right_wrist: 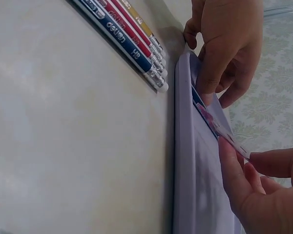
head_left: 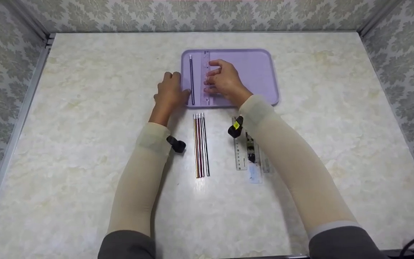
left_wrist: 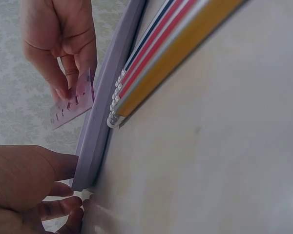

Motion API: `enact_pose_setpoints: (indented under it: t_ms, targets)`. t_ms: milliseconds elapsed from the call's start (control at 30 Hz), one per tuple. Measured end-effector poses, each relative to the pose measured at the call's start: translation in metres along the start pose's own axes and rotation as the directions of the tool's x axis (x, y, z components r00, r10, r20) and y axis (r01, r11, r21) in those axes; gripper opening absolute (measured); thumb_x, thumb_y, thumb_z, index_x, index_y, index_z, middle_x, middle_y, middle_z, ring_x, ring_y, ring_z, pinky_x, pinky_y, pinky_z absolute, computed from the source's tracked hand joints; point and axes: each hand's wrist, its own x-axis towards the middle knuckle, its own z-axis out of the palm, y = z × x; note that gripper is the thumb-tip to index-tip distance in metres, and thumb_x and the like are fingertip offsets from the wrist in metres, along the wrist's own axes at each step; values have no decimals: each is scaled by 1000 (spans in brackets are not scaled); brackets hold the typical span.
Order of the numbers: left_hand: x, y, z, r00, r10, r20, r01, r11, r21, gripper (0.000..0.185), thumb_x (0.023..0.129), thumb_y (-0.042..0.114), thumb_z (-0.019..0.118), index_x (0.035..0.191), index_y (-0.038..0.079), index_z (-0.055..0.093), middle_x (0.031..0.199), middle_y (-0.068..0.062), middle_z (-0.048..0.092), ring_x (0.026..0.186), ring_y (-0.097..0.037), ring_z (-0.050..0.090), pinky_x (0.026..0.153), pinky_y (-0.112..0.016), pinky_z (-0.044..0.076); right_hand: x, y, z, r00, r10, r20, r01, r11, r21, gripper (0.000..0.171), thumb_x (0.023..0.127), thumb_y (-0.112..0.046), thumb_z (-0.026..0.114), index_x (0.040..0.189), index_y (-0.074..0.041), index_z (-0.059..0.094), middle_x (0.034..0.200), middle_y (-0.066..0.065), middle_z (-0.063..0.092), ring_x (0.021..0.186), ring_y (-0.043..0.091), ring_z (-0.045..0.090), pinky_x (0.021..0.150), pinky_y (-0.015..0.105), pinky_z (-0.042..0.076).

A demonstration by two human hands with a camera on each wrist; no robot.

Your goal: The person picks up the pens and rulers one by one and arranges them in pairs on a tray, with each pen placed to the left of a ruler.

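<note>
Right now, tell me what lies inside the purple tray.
Inside the purple tray lie a dark pencil and a clear ruler, which the right hand holds. Its fingers cover part of the ruler.

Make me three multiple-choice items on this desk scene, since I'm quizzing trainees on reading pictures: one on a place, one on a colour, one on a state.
1. Where does the single pencil lie?
A. on the tray
B. on the table near the sleeves
C. in the left hand

2. What colour is the tray?
A. green
B. lilac
C. orange

3. What is the right hand doing?
A. resting flat on the table
B. gripping the pencil bundle
C. holding a clear ruler on the tray

Answers:
1 A, it lies inside the tray's left part.
2 B, the head view shows pale purple.
3 C, its fingers pinch the ruler, while the left hand grips the tray's edge.
</note>
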Motion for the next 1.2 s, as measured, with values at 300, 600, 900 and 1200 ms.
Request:
enact_pose_setpoints:
  t_ms: [300, 600, 900, 1200]
  targets:
    - [0, 1, 0, 1000, -10, 9, 10, 1000, -1, 62, 100, 36, 60, 154, 14, 38, 154, -12, 37, 136, -43, 46, 102, -68, 44, 3, 4, 8, 999, -47, -23, 45, 997, -60, 63, 91, 18, 56, 143, -19, 54, 111, 6, 59, 81, 21, 66, 70, 36, 63]
    - [0, 1, 0, 1000, -13, 13, 13, 1000, 2, 63, 100, 36, 61, 154, 14, 38, 154, -12, 37, 136, -43, 46, 103, -67, 44, 2, 5, 16, 990, -127, -59, 106, 956, -275, 65, 88, 17, 57, 144, -17, 52, 112, 7, 61, 85, 17, 65, 74, 30, 62]
    - [0, 1, -1, 1000, -18, 19, 18, 1000, -2, 61, 101, 37, 60, 154, 14, 38, 155, -11, 36, 136, -43, 45, 103, -67, 44, 1, 5, 23, 969, -228, -95, 146, 840, -522, 50, 93, 1, 62, 141, -11, 53, 109, 4, 66, 98, 14, 61, 80, 21, 53]
    - [-2, 1, 0, 1000, -9, 4, 9, 1000, 1, 60, 101, 37, 60, 152, 14, 40, 152, -10, 38, 133, -42, 47, 102, -66, 45, 5, 7, 27, 955, -275, -109, 151, 770, -620, 48, 91, 1, 61, 137, -8, 56, 110, 4, 71, 99, 12, 63, 90, 22, 51]
